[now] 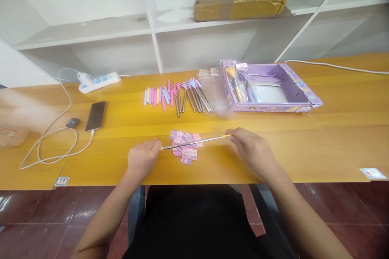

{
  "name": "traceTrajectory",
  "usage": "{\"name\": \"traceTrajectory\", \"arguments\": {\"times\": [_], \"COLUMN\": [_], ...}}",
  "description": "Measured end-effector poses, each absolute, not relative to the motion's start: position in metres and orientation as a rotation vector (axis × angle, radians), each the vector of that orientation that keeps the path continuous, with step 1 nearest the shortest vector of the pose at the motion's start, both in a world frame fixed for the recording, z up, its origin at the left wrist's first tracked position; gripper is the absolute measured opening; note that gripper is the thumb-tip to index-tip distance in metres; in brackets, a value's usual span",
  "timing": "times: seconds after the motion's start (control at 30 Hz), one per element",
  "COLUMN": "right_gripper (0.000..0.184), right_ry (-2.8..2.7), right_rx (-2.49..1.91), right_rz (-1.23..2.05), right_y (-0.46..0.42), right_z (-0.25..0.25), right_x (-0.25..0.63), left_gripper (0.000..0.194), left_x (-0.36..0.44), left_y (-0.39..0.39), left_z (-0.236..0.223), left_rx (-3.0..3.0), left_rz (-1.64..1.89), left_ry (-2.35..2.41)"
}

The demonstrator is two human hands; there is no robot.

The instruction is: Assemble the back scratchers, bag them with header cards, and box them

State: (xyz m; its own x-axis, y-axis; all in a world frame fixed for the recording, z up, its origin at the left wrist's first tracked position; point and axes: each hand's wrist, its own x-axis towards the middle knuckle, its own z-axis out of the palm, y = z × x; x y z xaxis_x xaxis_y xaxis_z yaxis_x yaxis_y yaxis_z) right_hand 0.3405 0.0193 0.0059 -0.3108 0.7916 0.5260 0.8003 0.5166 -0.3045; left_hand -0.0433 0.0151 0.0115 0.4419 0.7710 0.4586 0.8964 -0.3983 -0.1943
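Observation:
Stretched between my two hands is a telescopic back scratcher (194, 142), its thin metal rod drawn out long. My left hand (144, 156) is closed around one end, where a bit of yellow shows. At the other end my right hand (253, 149) pinches a yellow part, mostly hidden by the fingers. Below the rod lies a loose pile of small pink and purple printed cards (189, 153). Farther back are several back scratchers with pink and blue hand-shaped heads (192, 83), and to their left several coloured handle sleeves (157, 96).
A purple display box (273, 108) holds bagged back scratchers (235, 85); clear plastic bags (214, 91) lie beside it. On the left are a phone (96, 116) on a white cable (75, 153), a black object (72, 123) and a power strip (99, 82). A taped carton (243, 2) sits on the shelf.

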Motion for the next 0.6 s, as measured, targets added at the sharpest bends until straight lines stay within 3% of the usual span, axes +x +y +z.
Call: {"name": "traceTrajectory", "arguments": {"times": [0.23,0.6], "right_gripper": [0.038,0.028], "right_ry": [-2.364,-2.302], "right_rx": [-1.042,-0.992], "right_rz": [0.106,0.196], "right_y": [-0.010,-0.009], "right_z": [-0.013,-0.029], "right_x": [0.264,0.260], "left_gripper": [0.022,0.028], "left_x": [0.006,-0.004], "left_y": [-0.004,0.007], "left_z": [-0.004,-0.014], "left_rx": [-2.567,-2.640], "left_rz": [-0.143,-0.242], "left_ry": [-1.586,-1.461]}}
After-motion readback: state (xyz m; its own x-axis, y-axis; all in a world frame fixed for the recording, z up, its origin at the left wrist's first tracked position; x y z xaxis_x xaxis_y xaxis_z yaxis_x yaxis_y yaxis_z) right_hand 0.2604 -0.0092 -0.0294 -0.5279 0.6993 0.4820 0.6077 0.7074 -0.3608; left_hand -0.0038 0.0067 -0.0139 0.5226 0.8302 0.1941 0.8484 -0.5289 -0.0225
